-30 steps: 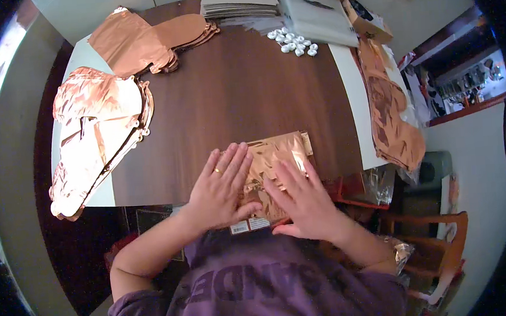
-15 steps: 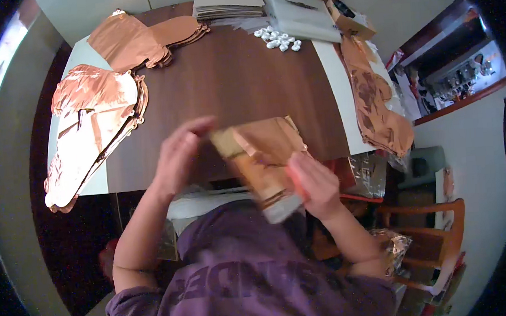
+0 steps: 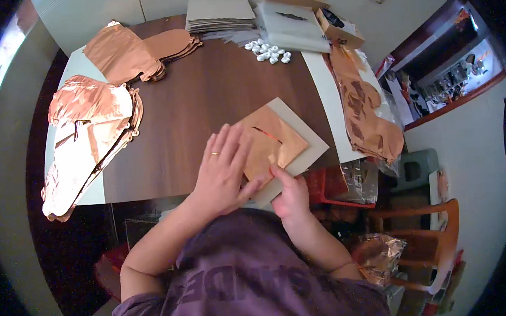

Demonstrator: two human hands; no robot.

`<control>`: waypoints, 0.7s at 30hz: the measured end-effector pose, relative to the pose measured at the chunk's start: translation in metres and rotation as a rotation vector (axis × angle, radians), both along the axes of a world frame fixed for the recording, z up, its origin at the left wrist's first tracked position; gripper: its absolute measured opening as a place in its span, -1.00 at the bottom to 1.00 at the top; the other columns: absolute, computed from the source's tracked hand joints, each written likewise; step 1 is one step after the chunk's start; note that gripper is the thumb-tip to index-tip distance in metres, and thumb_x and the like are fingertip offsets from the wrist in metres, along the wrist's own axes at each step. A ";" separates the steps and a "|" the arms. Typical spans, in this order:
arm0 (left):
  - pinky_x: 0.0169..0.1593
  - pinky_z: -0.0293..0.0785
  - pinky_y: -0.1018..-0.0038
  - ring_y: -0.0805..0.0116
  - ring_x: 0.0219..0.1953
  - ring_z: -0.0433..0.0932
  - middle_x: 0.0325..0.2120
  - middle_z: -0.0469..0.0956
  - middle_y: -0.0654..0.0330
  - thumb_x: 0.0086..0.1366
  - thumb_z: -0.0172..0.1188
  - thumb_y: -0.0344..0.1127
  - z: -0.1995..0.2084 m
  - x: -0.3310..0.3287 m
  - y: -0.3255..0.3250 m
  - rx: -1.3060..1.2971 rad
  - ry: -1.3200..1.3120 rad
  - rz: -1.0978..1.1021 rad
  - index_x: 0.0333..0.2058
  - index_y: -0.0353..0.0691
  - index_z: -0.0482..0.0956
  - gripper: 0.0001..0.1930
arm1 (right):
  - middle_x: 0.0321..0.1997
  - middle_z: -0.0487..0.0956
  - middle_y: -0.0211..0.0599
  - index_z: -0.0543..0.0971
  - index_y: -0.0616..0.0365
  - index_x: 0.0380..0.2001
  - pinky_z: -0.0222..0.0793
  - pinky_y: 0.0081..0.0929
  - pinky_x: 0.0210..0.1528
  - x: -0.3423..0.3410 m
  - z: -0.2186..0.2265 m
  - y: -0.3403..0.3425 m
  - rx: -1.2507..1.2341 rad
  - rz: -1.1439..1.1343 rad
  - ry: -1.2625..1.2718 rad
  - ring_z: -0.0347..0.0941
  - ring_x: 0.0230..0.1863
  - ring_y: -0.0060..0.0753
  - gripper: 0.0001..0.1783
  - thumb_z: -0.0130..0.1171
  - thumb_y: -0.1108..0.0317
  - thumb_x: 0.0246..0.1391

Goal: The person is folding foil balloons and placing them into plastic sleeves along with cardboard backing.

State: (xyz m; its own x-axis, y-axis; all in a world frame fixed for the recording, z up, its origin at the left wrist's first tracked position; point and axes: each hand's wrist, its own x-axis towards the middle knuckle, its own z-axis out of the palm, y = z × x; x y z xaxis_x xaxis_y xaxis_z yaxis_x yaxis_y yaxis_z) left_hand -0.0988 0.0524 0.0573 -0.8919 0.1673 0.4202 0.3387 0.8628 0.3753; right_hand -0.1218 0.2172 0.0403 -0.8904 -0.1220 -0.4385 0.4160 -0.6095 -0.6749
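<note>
A copper-coloured foil balloon point(image 3: 272, 139), flat and folded into a packet, lies on a pale grey cardboard sheet point(image 3: 315, 150). Both are tilted at the table's front edge, close to my body. My right hand point(image 3: 292, 196) pinches the sheet and foil at their near edge, thumb on top and the other fingers underneath. My left hand point(image 3: 223, 170), a ring on one finger, is laid flat with stretched fingers over the foil's left side. It hides that part of the packet.
Flat copper foil balloons point(image 3: 91, 121) lie piled on the table's left, and more foil point(image 3: 371, 104) hangs over its right edge. Behind are stacked grey cardboard sheets point(image 3: 219, 12), small white rolls point(image 3: 267, 51), clear plastic sleeves point(image 3: 291, 25) and an open box point(image 3: 340, 28). A wooden chair point(image 3: 451, 227) stands right.
The foil and cardboard have turned from steeply tilted to flatter, foil facing up. My left hand has come down from beside them onto the foil. My right hand has shifted left and lower.
</note>
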 end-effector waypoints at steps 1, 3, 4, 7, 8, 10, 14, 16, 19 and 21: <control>0.35 0.02 -0.02 -0.19 0.32 0.14 0.24 0.23 -0.17 0.21 0.14 0.11 -0.005 -0.001 -0.001 -0.001 -0.001 0.003 0.23 -0.37 0.25 -0.22 | 0.16 0.44 -0.25 0.33 0.15 0.21 0.37 -0.19 0.20 -0.002 -0.006 -0.002 0.007 0.004 0.022 0.42 0.15 -0.22 -0.39 0.22 0.55 0.08; 0.36 -0.01 -0.02 -0.18 0.33 0.13 0.25 0.22 -0.17 0.24 0.09 0.15 -0.017 -0.005 -0.004 -0.059 -0.033 -0.066 0.23 -0.37 0.26 -0.22 | 0.12 0.48 -0.24 0.34 0.16 0.18 0.49 -0.18 0.07 -0.003 -0.016 -0.006 0.070 -0.016 0.065 0.47 0.08 -0.25 -0.45 0.21 0.51 0.11; 0.37 -0.03 0.00 -0.16 0.34 0.13 0.26 0.21 -0.16 0.26 0.03 0.17 -0.023 -0.008 -0.007 -0.068 -0.087 -0.092 0.23 -0.37 0.27 -0.23 | 0.12 0.48 -0.24 0.34 0.16 0.18 0.49 -0.18 0.07 -0.005 -0.014 -0.002 0.073 -0.018 0.060 0.47 0.08 -0.25 -0.45 0.21 0.51 0.11; 0.38 -0.03 0.02 -0.14 0.34 0.12 0.27 0.22 -0.14 0.26 0.02 0.18 -0.028 -0.007 -0.019 -0.114 -0.121 -0.113 0.22 -0.37 0.28 -0.23 | -0.06 0.58 -0.25 0.43 0.17 0.03 0.61 -0.33 -0.16 -0.012 0.008 0.024 0.192 0.435 -0.102 0.59 -0.13 -0.37 -0.63 0.20 0.32 0.20; 0.38 -0.03 0.02 -0.14 0.34 0.12 0.27 0.22 -0.14 0.26 0.02 0.18 -0.028 -0.007 -0.020 -0.112 -0.125 -0.116 0.22 -0.37 0.28 -0.23 | -0.17 0.61 -0.27 0.49 0.16 -0.06 0.60 -0.39 -0.22 -0.020 0.008 0.045 0.300 0.672 -0.157 0.60 -0.24 -0.37 -0.71 0.20 0.27 0.21; 0.38 -0.04 0.03 -0.11 0.35 0.11 0.28 0.21 -0.13 0.26 0.03 0.18 -0.028 -0.006 -0.021 -0.193 -0.120 -0.145 0.22 -0.36 0.28 -0.23 | -0.43 0.66 -0.25 0.62 0.16 -0.33 0.54 -0.47 -0.38 -0.032 0.012 0.084 0.605 1.061 -0.060 0.60 -0.48 -0.37 -0.75 0.21 0.18 0.20; 0.40 -0.07 0.04 -0.10 0.36 0.10 0.28 0.20 -0.13 0.25 0.04 0.17 -0.027 -0.004 -0.023 -0.186 -0.161 -0.132 0.22 -0.36 0.28 -0.23 | -0.45 0.61 -0.31 0.57 0.23 -0.38 0.45 -0.51 -0.47 -0.034 0.057 0.086 1.256 1.007 0.666 0.55 -0.49 -0.44 -0.87 0.24 0.39 0.12; 0.41 -0.12 0.04 -0.12 0.36 0.08 0.29 0.18 -0.13 0.24 0.08 0.13 -0.023 -0.004 -0.024 -0.148 -0.162 -0.145 0.22 -0.37 0.28 -0.24 | -0.27 0.60 -0.21 0.56 0.21 -0.27 0.46 -0.37 -0.28 -0.034 0.053 0.069 1.288 0.807 0.911 0.55 -0.30 -0.27 -0.77 0.27 0.29 0.07; 0.41 -0.11 0.02 -0.14 0.37 0.07 0.28 0.19 -0.12 0.18 0.19 0.06 -0.018 -0.008 -0.030 0.013 -0.182 -0.210 0.23 -0.33 0.28 -0.24 | 0.23 0.36 0.02 0.43 0.19 0.06 0.25 -0.03 0.21 -0.033 0.037 0.027 1.547 0.487 1.369 0.28 0.23 0.12 -0.42 0.29 0.16 0.01; 0.41 -0.09 0.00 -0.14 0.37 0.07 0.28 0.19 -0.12 0.15 0.23 0.03 -0.013 -0.008 -0.043 0.042 -0.195 -0.176 0.24 -0.29 0.28 -0.23 | 0.37 0.14 0.12 0.28 0.19 0.24 -0.05 0.16 0.37 -0.033 0.015 0.016 1.501 0.617 1.342 0.02 0.38 0.27 -0.20 0.30 0.08 0.00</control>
